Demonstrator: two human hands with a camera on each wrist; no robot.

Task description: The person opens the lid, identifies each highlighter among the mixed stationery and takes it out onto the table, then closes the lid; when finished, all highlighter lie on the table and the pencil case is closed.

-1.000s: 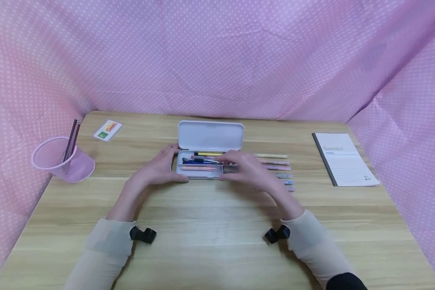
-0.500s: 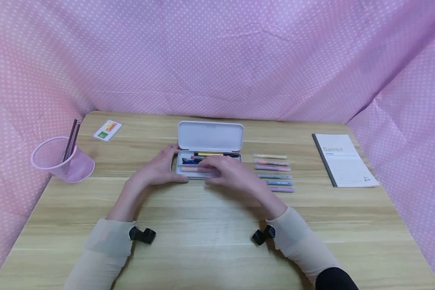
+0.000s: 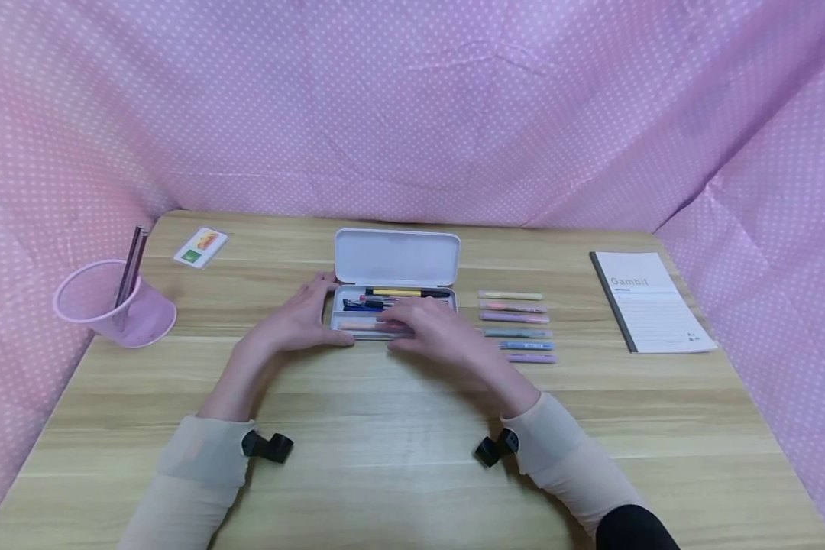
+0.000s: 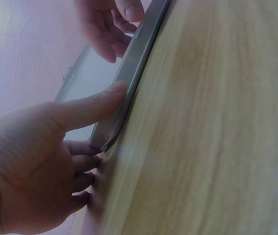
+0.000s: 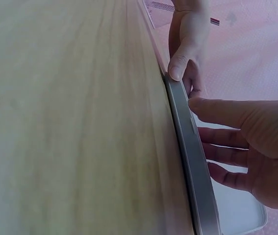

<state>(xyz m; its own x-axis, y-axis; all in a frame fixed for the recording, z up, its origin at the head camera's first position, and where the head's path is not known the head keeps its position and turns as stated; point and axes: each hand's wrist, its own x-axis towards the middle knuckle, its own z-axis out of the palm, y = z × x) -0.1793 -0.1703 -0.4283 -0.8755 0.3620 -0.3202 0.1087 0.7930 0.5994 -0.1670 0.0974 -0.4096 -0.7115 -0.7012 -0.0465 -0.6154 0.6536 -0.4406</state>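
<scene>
A white pencil case (image 3: 397, 258) stands with its lid raised in the head view. Pens and a yellow-black pencil (image 3: 402, 292) lie in its back compartment, and a pinkish pen (image 3: 364, 326) in the front one. My left hand (image 3: 296, 317) grips the case's left end; in the left wrist view its thumb (image 4: 97, 105) presses the front wall and the other fingers touch the end. Over the front compartment is my right hand (image 3: 436, 328), fingers reaching inside and thumb at the front rim (image 5: 191, 134). Its fingertips are partly hidden, and nothing shows between them.
Several pastel pens (image 3: 516, 316) lie in a column right of the case. A notebook (image 3: 653, 305) is at the far right. On the left stand a pink cup (image 3: 147, 317) holding dark sticks (image 3: 132, 263) and, farther back, a small printed card packet (image 3: 202, 247).
My right hand has moved left and slightly lower along the case, uncovering the pastel pens. The left hand keeps its place at the case's left end. The view has shifted slightly.
</scene>
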